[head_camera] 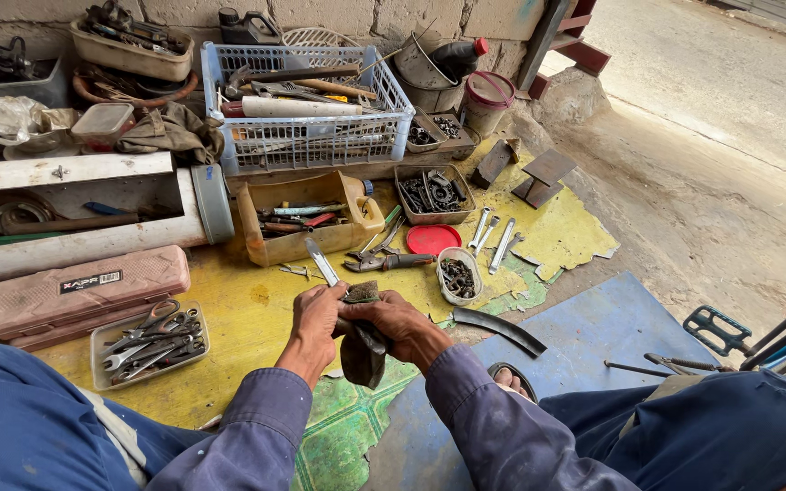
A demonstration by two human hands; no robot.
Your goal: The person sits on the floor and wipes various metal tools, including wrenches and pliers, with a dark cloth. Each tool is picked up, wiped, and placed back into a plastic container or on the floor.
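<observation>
Both hands closed on a dark rubber piece, worked with a metal blade over the yellow floor mat.

Left hand (314, 314) fingers curled tight around a flat metal blade (321, 261) that sticks up and away past the knuckles. Right hand (399, 320) fingers wrapped shut round the top of the rubber piece (363, 353), which hangs down below both palms; a small rough block (362, 292) sits between the two thumbs, touching them. Judged state: work on the rubber piece is underway, not finished, since it is in both hands and nothing is set down. Just beyond the fingertips lie pliers (384, 262), a red lid (433, 239) and a cup of small parts (458, 275); a curved rubber strip (500, 329) lies right of the right hand.
</observation>
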